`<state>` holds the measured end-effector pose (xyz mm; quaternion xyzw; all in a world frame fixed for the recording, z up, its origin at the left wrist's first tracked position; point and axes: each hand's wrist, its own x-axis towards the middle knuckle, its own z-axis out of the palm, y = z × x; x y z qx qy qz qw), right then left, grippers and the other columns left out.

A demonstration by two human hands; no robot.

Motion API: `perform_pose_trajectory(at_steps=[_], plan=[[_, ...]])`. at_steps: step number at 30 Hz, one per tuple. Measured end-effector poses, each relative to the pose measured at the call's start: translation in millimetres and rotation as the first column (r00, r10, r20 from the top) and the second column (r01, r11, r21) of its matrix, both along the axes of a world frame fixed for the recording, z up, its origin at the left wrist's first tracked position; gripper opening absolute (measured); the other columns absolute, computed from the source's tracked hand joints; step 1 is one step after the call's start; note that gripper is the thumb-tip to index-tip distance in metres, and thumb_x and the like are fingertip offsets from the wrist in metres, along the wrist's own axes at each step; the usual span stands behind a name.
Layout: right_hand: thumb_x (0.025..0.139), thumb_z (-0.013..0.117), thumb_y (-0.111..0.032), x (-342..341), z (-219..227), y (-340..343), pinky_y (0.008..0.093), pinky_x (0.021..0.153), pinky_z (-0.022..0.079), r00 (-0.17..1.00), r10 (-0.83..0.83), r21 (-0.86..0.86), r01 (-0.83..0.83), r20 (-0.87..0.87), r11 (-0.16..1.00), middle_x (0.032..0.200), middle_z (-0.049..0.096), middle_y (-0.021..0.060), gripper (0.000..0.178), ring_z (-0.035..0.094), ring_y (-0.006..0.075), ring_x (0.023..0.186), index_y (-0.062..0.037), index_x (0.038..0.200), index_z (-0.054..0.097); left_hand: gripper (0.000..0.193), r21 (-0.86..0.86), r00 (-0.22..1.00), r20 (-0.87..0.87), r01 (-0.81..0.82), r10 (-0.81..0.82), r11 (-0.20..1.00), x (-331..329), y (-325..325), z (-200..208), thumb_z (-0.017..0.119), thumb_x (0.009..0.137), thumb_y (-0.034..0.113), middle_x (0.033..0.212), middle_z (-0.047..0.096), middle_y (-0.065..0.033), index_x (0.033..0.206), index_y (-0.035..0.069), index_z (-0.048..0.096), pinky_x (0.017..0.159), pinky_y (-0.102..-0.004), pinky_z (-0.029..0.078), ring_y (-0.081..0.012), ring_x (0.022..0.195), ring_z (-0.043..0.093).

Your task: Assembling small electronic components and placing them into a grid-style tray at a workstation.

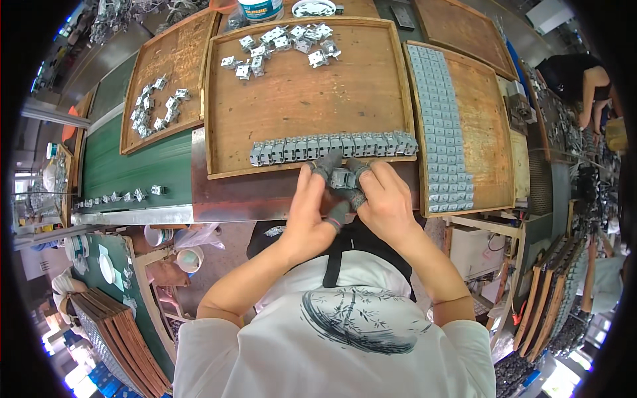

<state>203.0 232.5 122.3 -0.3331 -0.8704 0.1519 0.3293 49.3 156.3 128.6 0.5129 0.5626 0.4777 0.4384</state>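
Observation:
Between my two hands, just off the front edge of the middle wooden tray, is a small grey metal part, boxy in shape. My left hand has dark finger covers and grips its left side, the thumb lower down and blurred. My right hand, also with covered fingertips, pinches the right side. Right behind my fingers, a long row of similar grey metal parts stands side by side along the tray's front. Loose parts lie in a scattered group at its far end.
To the right, another wooden tray holds tight columns of grey parts. A tilted tray with loose parts lies left, beside a green belt carrying several parts. A tub and white bowl stand behind. Another person bends at far right.

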Motion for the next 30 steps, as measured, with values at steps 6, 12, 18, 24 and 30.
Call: perform_pose_trajectory(at_steps=[6,12,18,24,30], plan=[[0.075,0.076,-0.012,0,16,-13,0.0434,0.063,0.049,1.000,0.005,-0.161,-0.004,0.003,0.987,0.084,0.057,0.0145,0.028,0.060,0.0353,0.075,0.0000,0.096,0.063,0.079,0.324,0.894,-0.426,0.010,0.137,0.946,-6,11,-19,0.073,0.065,0.000,0.122,0.052,-0.0226,0.139,-0.002,0.045,0.093,-0.0439,0.046,-0.0405,0.108,0.053],[0.075,0.076,-0.031,13,6,5,0.0417,0.068,0.051,0.981,0.151,-0.726,-0.192,-0.121,0.661,0.091,0.065,0.0198,0.041,0.064,0.0388,0.082,-0.0006,0.096,0.059,0.075,0.362,0.936,-0.353,0.120,0.017,0.924,-6,14,-19,0.081,0.065,0.011,0.125,0.061,-0.0205,0.133,-0.002,0.054,0.090,-0.0401,0.052,-0.0373,0.106,0.062],[0.075,0.079,-0.030,23,-1,2,0.0389,0.068,0.050,0.992,0.108,-0.707,-0.117,-0.058,0.697,0.091,0.066,0.0207,0.042,0.064,0.0370,0.078,0.0017,0.097,0.063,0.068,0.354,0.889,-0.457,0.218,-0.035,0.910,-1,19,-23,0.082,0.068,0.019,0.118,0.064,-0.0207,0.128,-0.002,0.058,0.089,-0.0387,0.052,-0.0361,0.102,0.064],[0.078,0.077,-0.029,81,-24,40,0.0428,0.085,0.050,0.968,-0.246,-0.429,0.244,0.051,0.870,0.098,0.066,0.0181,0.042,0.063,0.0376,0.096,-0.0025,0.108,0.065,0.057,0.268,0.771,-0.620,0.032,0.147,0.963,-75,15,-30,0.076,0.068,0.006,0.106,0.056,-0.0145,0.124,0.009,0.063,0.084,-0.0356,0.049,-0.0314,0.098,0.057],[0.083,0.057,-0.023,271,-117,83,0.0478,0.084,0.049,0.448,-0.765,0.204,0.786,0.462,0.584,0.097,0.068,0.0258,0.041,0.063,0.0452,0.092,0.0019,0.115,0.064,0.049,-0.218,0.897,-0.395,-0.301,0.199,0.928,-200,32,-57,0.062,0.077,-0.005,0.099,0.065,-0.0049,0.125,0.004,0.063,0.077,-0.0267,0.048,-0.0147,0.089,0.058]])
